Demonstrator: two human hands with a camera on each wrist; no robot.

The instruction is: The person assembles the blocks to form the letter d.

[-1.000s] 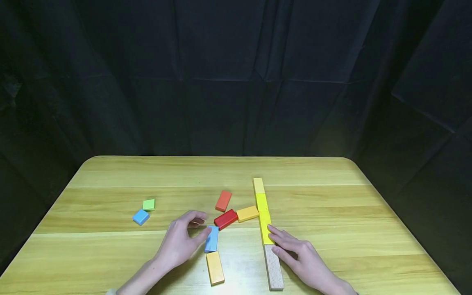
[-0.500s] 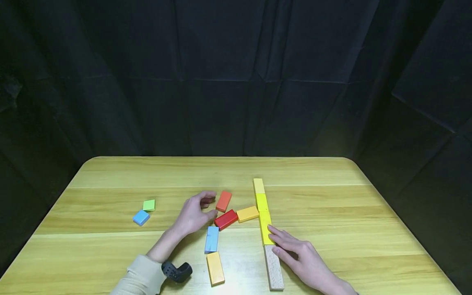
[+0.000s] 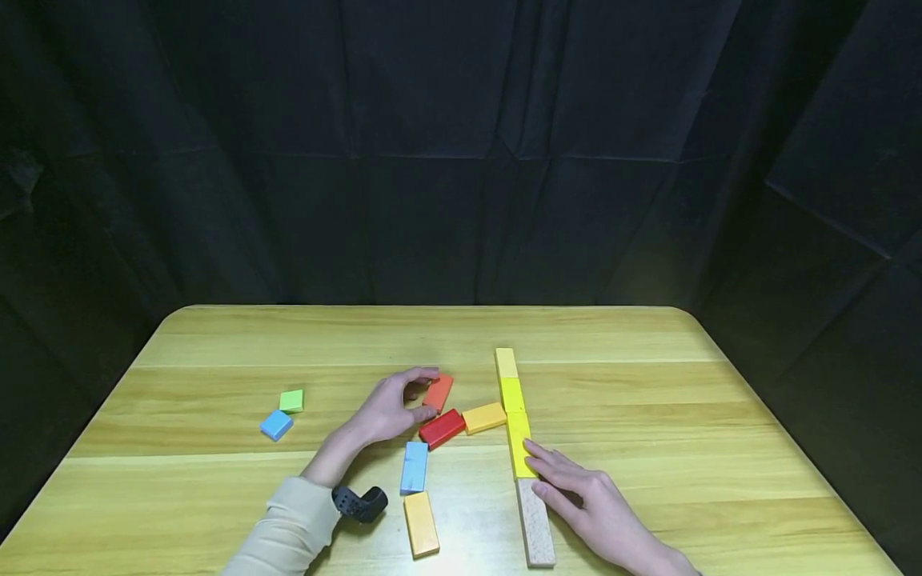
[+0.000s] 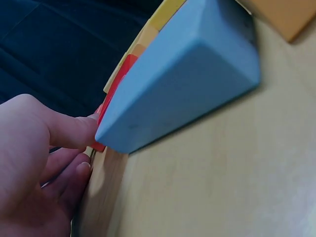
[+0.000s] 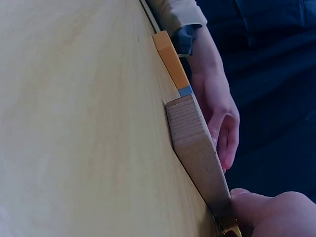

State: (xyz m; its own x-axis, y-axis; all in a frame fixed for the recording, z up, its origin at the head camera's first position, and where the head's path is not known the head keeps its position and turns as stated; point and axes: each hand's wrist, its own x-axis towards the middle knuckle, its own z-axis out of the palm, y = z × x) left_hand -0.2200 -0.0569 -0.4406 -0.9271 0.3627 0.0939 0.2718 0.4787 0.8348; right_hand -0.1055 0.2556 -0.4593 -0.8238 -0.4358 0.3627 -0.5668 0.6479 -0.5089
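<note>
In the head view, my left hand (image 3: 392,404) is at an orange-red block (image 3: 438,393), thumb at its near end and fingers at its far end, pinching it where it lies. A dark red block (image 3: 442,430) lies just below the thumb. The left wrist view has a blue block (image 4: 173,94) large in front, partly hiding the red ones. My right hand (image 3: 587,500) rests relaxed beside a straight row of blocks, its fingertips touching a long yellow block (image 3: 517,448) and its thumb on a speckled grey-beige block (image 3: 535,528).
Beyond the long yellow block, the row continues with a short yellow block (image 3: 511,395) and a pale yellow block (image 3: 507,362). An orange-yellow block (image 3: 484,418) touches the row. A light orange block (image 3: 421,524) lies near the front. Farther left are green (image 3: 291,401) and small blue blocks (image 3: 276,425).
My left hand has moved away from the blue block, forward and to the right, to the orange-red block. My right hand and the blocks have stayed put.
</note>
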